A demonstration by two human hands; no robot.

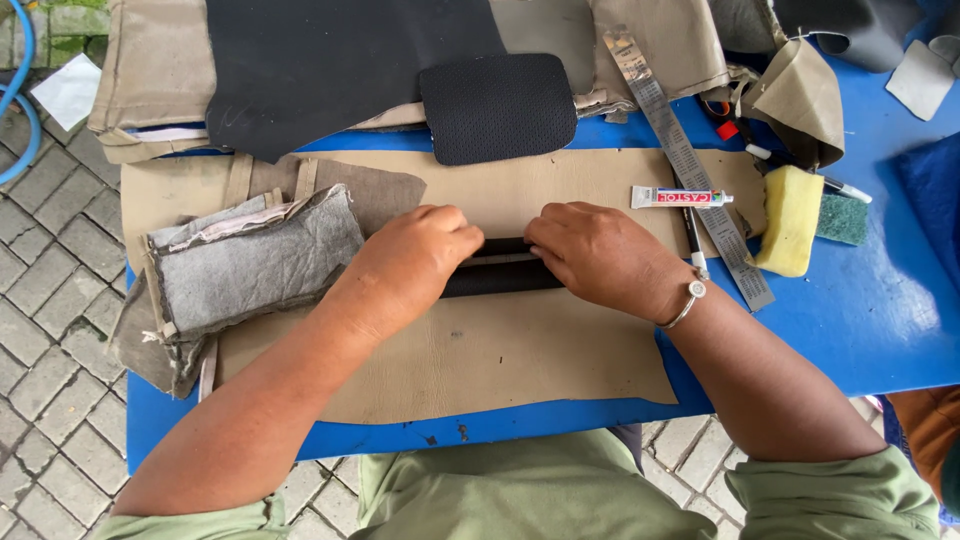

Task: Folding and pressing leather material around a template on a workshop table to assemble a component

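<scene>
Fingers of your left hand (418, 255) curl down onto the left end of a narrow black strip (500, 268), and your right hand (600, 255) presses the strip's upper right edge in the same way. Both hands are bent closed on it, knuckles up, with the fingertips hidden underneath, so you cannot tell how firmly they pinch. The strip lies flat between the two hands, its middle showing in the gap, with a paler line along its length. It rests on a tan leather sheet (480, 350) spread over the blue worktop (870, 320).

Just beyond your right knuckles lies a small white glue tube (682, 197) with a red band of lettering, set crosswise on the tan sheet. A long steel ruler (690, 170) runs diagonally past it, touching it. Further right of your right hand stands a yellow sponge (790, 220) with a green scouring face. Beyond both hands sits a rounded black perforated panel (497, 108). Left of your left hand lies a stack of grey felt pieces (250, 265).
</scene>
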